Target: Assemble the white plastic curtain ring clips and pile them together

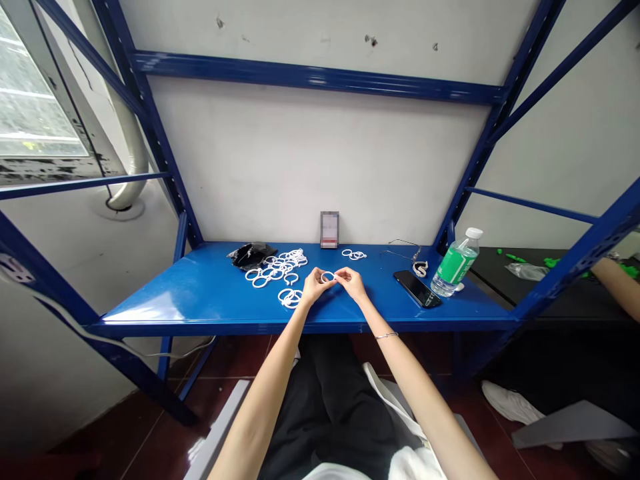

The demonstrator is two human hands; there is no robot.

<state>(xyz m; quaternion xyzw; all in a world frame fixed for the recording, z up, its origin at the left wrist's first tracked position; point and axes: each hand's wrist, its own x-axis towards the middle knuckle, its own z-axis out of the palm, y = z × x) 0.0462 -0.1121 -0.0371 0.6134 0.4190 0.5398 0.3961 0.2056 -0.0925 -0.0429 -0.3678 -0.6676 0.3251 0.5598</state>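
My left hand [315, 285] and my right hand [351, 283] meet over the middle of the blue shelf [200, 300], each pinching one side of a single white plastic ring [328, 277]. A pile of several white rings [278, 267] lies just left of my hands, with a smaller cluster [290, 297] right beside my left hand. A few more rings [354, 254] lie behind my right hand near the wall.
A black bag [251, 255] sits at the back left of the pile. A small card [329, 229] leans on the wall. A dark phone [417, 288], a green-labelled water bottle [456, 262] and glasses [403, 248] are at the right. Another person's arm [616, 279] shows at far right.
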